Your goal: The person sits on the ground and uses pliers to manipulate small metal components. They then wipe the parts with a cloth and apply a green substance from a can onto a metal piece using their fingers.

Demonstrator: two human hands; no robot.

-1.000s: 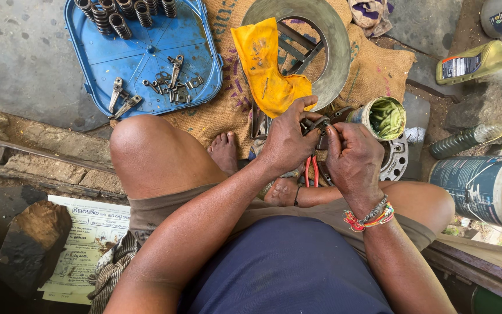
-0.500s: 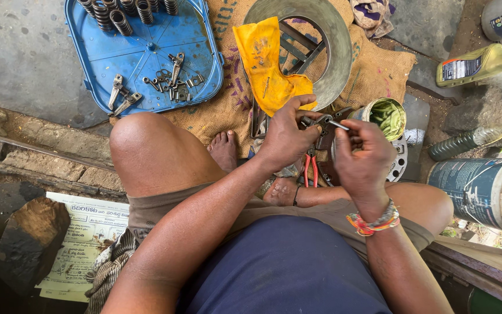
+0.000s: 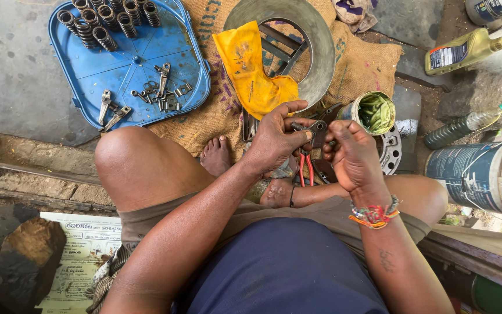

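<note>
I sit cross-legged over a burlap sack (image 3: 204,116). My left hand (image 3: 274,136) pinches a small dark metal part (image 3: 316,127) between thumb and fingers. Facing it, my right hand (image 3: 350,157) grips the same part from the other side; what it holds beyond that is hidden. Red-handled pliers (image 3: 305,168) lie just below the hands. An open tin of green grease (image 3: 376,112) stands right of the hands. A yellow rag (image 3: 251,70) drapes over a large metal ring plate (image 3: 321,46).
A blue tray (image 3: 129,75) at the upper left holds several coil springs (image 3: 97,23) and small metal levers (image 3: 164,93). An oil bottle (image 3: 460,52), a green bottle (image 3: 460,128) and a paint can (image 3: 466,174) stand to the right. A newspaper (image 3: 82,250) lies by my left thigh.
Both hands stayed together over the small part; the right hand shifted slightly down and closer to the left. The view has tilted a little.
</note>
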